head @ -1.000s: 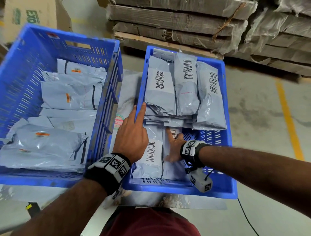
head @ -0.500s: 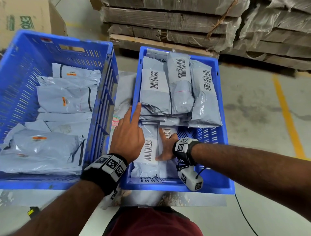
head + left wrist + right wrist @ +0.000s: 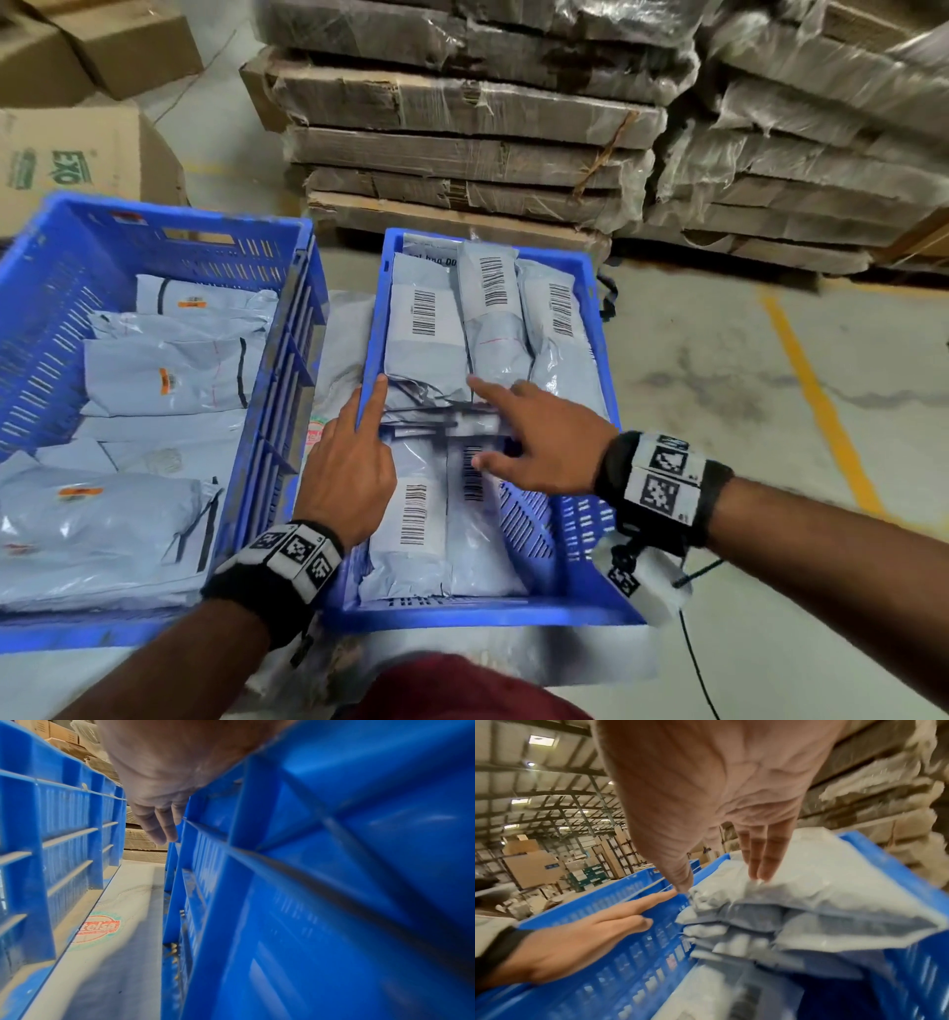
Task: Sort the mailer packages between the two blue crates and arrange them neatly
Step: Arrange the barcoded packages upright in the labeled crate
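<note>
Two blue crates stand side by side. The left crate (image 3: 272,411) holds grey mailers (image 3: 169,375) with orange labels. In the right crate (image 3: 488,614), barcoded mailers are stacked at the far end (image 3: 426,334) and two more lie at the near end (image 3: 416,514). My left hand (image 3: 354,473) rests on the right crate's left rim, index finger pointing along it; the other fingers (image 3: 159,825) hang outside the wall. My right hand (image 3: 534,442) is over the far stack's near edge, its straight fingers (image 3: 759,858) touching the top mailer. Neither hand holds anything.
Shrink-wrapped stacks of flattened cardboard (image 3: 462,113) stand just behind the crates. Cardboard boxes (image 3: 77,154) sit at the far left. A strip of table with a round sticker (image 3: 100,929) shows between the crates. A yellow line (image 3: 816,401) crosses the floor at the right.
My right hand has left the near mailers and moved forward onto the far stack's near edge. The left hand stays on the crate rim. The view has tilted up.
</note>
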Tool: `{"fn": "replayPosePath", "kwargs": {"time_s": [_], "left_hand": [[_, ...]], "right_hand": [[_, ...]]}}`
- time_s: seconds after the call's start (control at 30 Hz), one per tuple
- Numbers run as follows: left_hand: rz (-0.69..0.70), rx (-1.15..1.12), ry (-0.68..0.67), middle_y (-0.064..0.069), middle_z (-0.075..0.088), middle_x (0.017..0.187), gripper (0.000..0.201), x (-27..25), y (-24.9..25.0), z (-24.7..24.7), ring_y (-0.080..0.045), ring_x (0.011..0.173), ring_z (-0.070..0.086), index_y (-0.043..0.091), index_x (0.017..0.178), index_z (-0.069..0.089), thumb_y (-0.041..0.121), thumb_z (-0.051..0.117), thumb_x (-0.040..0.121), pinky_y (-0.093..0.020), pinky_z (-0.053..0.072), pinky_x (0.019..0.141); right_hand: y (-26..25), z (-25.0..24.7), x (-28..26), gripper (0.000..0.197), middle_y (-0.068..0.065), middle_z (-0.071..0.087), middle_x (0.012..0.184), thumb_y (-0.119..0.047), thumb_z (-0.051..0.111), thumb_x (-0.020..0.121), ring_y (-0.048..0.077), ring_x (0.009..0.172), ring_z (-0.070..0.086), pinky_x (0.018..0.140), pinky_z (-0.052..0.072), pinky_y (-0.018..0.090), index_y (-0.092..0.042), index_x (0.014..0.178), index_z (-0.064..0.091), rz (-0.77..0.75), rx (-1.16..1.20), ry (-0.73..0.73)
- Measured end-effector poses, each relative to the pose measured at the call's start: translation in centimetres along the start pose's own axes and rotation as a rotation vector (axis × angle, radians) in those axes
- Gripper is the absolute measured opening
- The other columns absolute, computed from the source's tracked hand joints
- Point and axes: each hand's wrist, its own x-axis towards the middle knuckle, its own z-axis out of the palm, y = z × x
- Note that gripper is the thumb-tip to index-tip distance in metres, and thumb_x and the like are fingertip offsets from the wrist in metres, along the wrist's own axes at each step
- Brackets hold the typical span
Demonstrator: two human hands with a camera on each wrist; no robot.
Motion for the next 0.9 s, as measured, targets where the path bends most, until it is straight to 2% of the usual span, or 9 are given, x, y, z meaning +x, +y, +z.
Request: {"fn": "replayPosePath", "kwargs": {"time_s": [0.1, 0.17, 0.23, 0.33, 0.43, 0.53, 0.63, 0.77, 0.9], "left_hand": [[0.004, 0.009, -0.004, -0.018, 0.05, 0.139, 0.075, 0.0, 0.0, -0.1, -0.03, 0.096, 0.054, 0.027, 0.162, 0.009, 0.011, 0.045, 0.099, -0.035, 0.041, 0.073], [0.006, 0.008, -0.003, -0.018, 0.05, 0.139, 0.076, 0.0, 0.0, -0.1, -0.028, 0.094, 0.054, 0.028, 0.162, 0.009, 0.011, 0.046, 0.098, -0.034, 0.042, 0.071], [0.005, -0.01, -0.004, -0.018, 0.051, 0.136, 0.076, 0.0, 0.0, -0.2, -0.023, 0.087, 0.051, 0.029, 0.162, 0.008, 0.01, 0.046, 0.098, -0.032, 0.039, 0.069], [0.009, -0.038, -0.006, -0.016, 0.053, 0.131, 0.078, 0.0, -0.1, 0.0, -0.019, 0.081, 0.047, 0.029, 0.162, 0.009, 0.008, 0.047, 0.098, -0.031, 0.038, 0.068], [0.009, -0.064, 0.001, -0.016, 0.053, 0.131, 0.078, 0.1, -0.3, 0.1, -0.016, 0.078, 0.045, 0.029, 0.162, 0.011, 0.005, 0.047, 0.097, -0.032, 0.04, 0.067], [0.008, -0.078, -0.001, -0.014, 0.052, 0.133, 0.078, 0.1, -0.4, 0.3, -0.017, 0.081, 0.047, 0.032, 0.162, 0.009, 0.006, 0.045, 0.098, -0.033, 0.042, 0.069], [0.004, -0.08, -0.005, -0.013, 0.053, 0.127, 0.079, 0.0, -0.4, 0.3, -0.017, 0.081, 0.047, 0.034, 0.162, 0.006, 0.007, 0.044, 0.098, -0.032, 0.041, 0.069], [0.005, -0.059, -0.004, -0.014, 0.053, 0.129, 0.076, 0.2, -0.5, 0.3, -0.022, 0.085, 0.05, 0.031, 0.162, 0.007, 0.009, 0.043, 0.099, -0.034, 0.041, 0.07], [0.008, -0.057, -0.01, -0.017, 0.054, 0.127, 0.075, 0.1, -0.5, 0.2, -0.019, 0.082, 0.047, 0.028, 0.162, 0.009, 0.008, 0.042, 0.098, -0.037, 0.045, 0.072]], "right_hand": [[1.5, -1.4, -0.1, 0.087, 0.011, 0.035, 0.146, -0.056, 0.059, 0.09, 0.03, 0.126, 0.048, 0.089, 0.049, 0.039, -0.033, 0.158, 0.01, 0.062, -0.11, 0.241], [2.7, -1.6, 0.5, 0.09, 0.017, 0.028, 0.153, -0.055, 0.059, 0.089, 0.034, 0.136, 0.039, 0.096, 0.047, 0.041, -0.031, 0.159, 0.009, 0.104, -0.144, 0.377], [4.4, -1.5, 1.9, 0.092, 0.02, 0.021, 0.158, -0.057, 0.057, 0.09, 0.036, 0.143, 0.029, 0.105, 0.042, 0.045, -0.029, 0.16, 0.004, 0.207, -0.092, 0.441], [6.8, -0.9, 4.6, 0.092, 0.024, 0.011, 0.16, -0.064, 0.05, 0.091, 0.042, 0.143, 0.027, 0.111, 0.036, 0.05, -0.031, 0.159, -0.003, 0.425, 0.106, 0.408], [7.6, -0.5, 7.1, 0.084, 0.03, 0.01, 0.158, -0.063, 0.043, 0.095, 0.048, 0.139, 0.032, 0.11, 0.034, 0.053, -0.032, 0.158, -0.003, 0.512, 0.222, 0.387], [7.6, -0.4, 8.6, 0.079, 0.03, 0.01, 0.157, -0.056, 0.042, 0.097, 0.046, 0.136, 0.037, 0.109, 0.034, 0.052, -0.034, 0.158, -0.003, 0.519, 0.224, 0.345], [7.8, -0.3, 9.2, 0.078, 0.03, 0.021, 0.153, -0.046, 0.046, 0.098, 0.044, 0.132, 0.04, 0.106, 0.037, 0.05, -0.036, 0.158, -0.003, 0.51, 0.134, 0.319], [7.2, -0.8, 7.8, 0.08, 0.026, 0.023, 0.152, -0.033, 0.049, 0.094, 0.043, 0.13, 0.039, 0.104, 0.038, 0.048, -0.039, 0.158, 0.0, 0.497, 0.1, 0.323], [5.5, -1.8, 3.2, 0.08, 0.021, 0.037, 0.131, -0.034, 0.05, 0.092, 0.04, 0.119, 0.042, 0.096, 0.044, 0.048, -0.037, 0.158, 0.003, 0.425, 0.107, 0.41]]}}
